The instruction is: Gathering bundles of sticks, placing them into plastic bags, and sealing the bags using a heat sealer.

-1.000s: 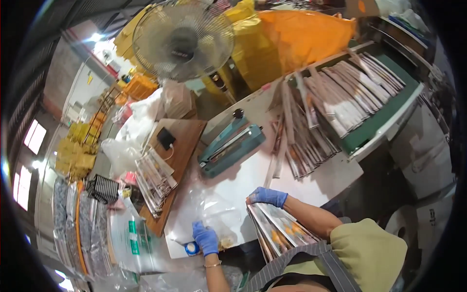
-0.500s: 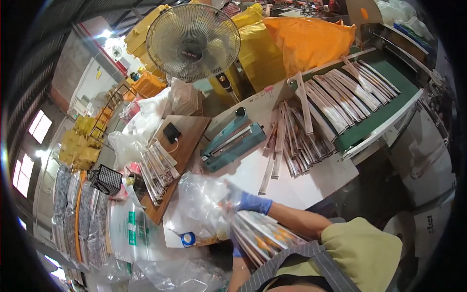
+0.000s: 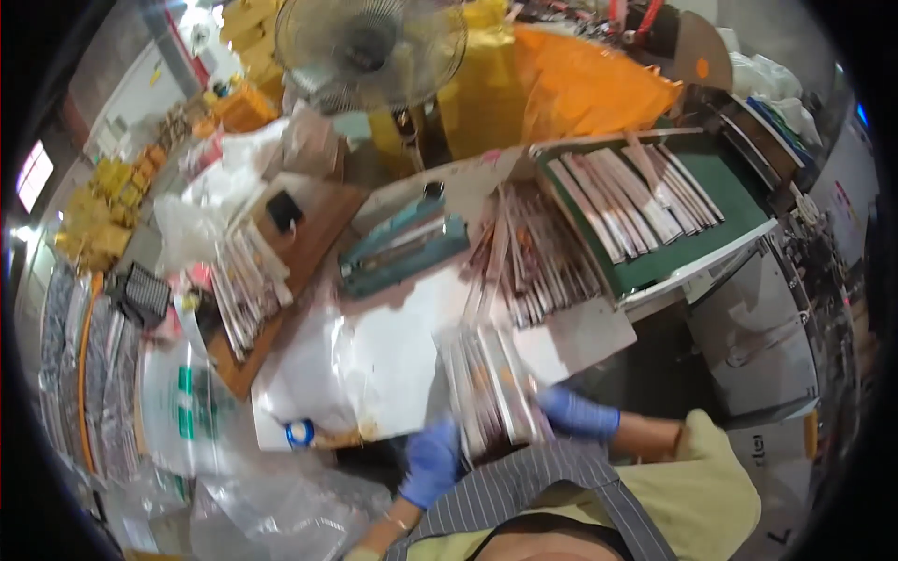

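Brown flat wooden board (image 3: 327, 234): set aslant over the left of the white flat tabletop (image 3: 388, 360), with fanned slim pale packets (image 3: 245, 299) along its left edge.
Blue-and-white round tape roll (image 3: 299, 433): just inside the tabletop's near-left corner.
Teal elongated sealing device (image 3: 402, 251): right of the board, toward the far edge.
Open room: bare white surface from board to bundle, reaching the near edge.
Blue-gloved left hand (image 3: 433, 460): closed against the bundle's lower left side; exact finger spread too blurred to tell.
Upright bundle of long printed packets (image 3: 491, 379): held between both hands, overlapping the near edge in view.
Loose pile of long slim packets (image 3: 543, 266): beyond the bundle, beside the green surface.
Blue-gloved right hand (image 3: 578, 414): closed against the bundle's right side; fingertips partly hidden.
Green flat white-rimmed surface (image 3: 739, 182): at right, bearing a packet row, above a dark gap.
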`<state>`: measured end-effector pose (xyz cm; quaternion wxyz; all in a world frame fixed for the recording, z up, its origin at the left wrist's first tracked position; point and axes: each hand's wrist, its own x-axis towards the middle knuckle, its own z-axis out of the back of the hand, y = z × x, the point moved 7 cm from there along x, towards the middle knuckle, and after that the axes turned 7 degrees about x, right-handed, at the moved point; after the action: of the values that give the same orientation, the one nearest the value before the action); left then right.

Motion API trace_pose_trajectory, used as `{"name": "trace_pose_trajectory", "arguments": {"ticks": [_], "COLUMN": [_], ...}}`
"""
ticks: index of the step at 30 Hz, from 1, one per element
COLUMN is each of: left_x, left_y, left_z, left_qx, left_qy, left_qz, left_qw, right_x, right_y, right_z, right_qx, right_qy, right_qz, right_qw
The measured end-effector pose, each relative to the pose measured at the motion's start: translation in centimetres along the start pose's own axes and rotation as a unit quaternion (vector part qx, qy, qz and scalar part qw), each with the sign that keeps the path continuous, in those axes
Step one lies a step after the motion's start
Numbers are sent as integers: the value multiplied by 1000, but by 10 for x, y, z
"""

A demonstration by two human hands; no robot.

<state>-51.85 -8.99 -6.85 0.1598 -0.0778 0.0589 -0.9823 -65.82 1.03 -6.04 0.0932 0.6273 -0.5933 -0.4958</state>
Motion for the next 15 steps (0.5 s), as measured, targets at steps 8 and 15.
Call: {"name": "trace_pose_trajectory", "arguments": {"ticks": [8, 15], "left_x": [134, 155], "left_y": [102, 112], "left_z": [155, 169], "left_qx": [-346, -50], "left_qy": [-266, -212], "left_qz": [104, -62], "left_qw": [894, 974], "right_x": [26, 35], "right_y": [180, 228], "right_z": [-95, -99], "right_qx": [-792, -656], "right_qy": [125, -6], "right_qz": [434, 572], "right_qw": [411, 493]}}
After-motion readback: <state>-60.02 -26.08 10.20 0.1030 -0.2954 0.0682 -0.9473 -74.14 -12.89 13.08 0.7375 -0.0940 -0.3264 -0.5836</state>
